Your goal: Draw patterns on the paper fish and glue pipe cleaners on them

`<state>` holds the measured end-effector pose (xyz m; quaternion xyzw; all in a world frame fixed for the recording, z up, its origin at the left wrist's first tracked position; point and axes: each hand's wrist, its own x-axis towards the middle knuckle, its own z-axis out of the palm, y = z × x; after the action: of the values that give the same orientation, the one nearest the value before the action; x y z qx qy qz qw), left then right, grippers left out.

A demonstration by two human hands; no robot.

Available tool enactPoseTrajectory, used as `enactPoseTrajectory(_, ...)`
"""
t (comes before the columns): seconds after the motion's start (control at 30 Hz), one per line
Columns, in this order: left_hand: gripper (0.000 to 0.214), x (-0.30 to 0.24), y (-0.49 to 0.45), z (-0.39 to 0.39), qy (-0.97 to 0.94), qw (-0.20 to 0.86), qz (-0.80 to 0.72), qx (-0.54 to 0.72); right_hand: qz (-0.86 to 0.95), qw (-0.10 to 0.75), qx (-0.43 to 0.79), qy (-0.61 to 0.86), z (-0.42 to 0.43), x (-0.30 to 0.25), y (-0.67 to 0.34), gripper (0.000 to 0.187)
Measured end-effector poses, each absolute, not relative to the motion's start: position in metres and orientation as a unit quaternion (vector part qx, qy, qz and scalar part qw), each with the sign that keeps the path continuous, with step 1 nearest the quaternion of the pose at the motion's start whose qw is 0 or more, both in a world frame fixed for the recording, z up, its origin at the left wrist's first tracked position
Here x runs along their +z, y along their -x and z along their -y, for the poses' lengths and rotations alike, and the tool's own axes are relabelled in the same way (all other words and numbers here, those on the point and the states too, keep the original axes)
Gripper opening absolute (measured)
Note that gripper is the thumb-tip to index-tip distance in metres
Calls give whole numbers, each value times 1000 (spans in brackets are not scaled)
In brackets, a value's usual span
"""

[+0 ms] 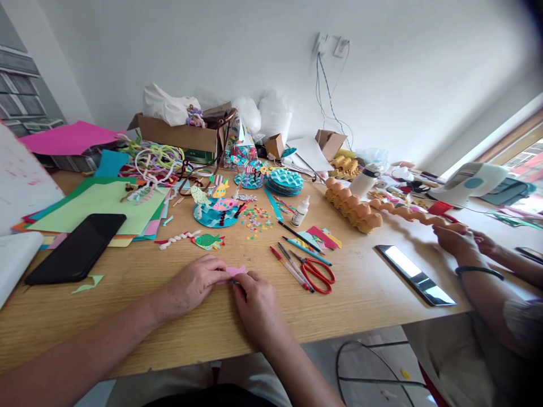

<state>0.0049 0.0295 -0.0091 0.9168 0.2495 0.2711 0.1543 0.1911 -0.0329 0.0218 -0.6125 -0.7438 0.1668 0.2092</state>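
My left hand [197, 282] rests on the wooden table [139, 316] with its fingers pressed down on a small pink paper cutout [236, 271]. My right hand [257, 297] is curled beside it, pinching a thin dark-tipped tool, perhaps a pen, against the near edge of the pink piece. Just beyond lie a green paper fish [207, 241] and a blue paper sea scene with coloured fish [216, 210].
Red scissors [317, 273] and several pens lie right of my hands. A black phone [76, 247] sits on coloured paper sheets [102, 206] at left. A glue bottle [300, 212], egg cartons [354, 208] and boxes stand further back. Another person's hands [460, 242] work at right, near a phone [416, 274].
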Motion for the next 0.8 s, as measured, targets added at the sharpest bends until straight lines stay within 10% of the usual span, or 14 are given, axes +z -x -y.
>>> enactPoseTrajectory(0.8, 44, 4, -4, -28, -912, 166, -258, 273, 783, 169, 96, 590, 36, 12, -190, 22)
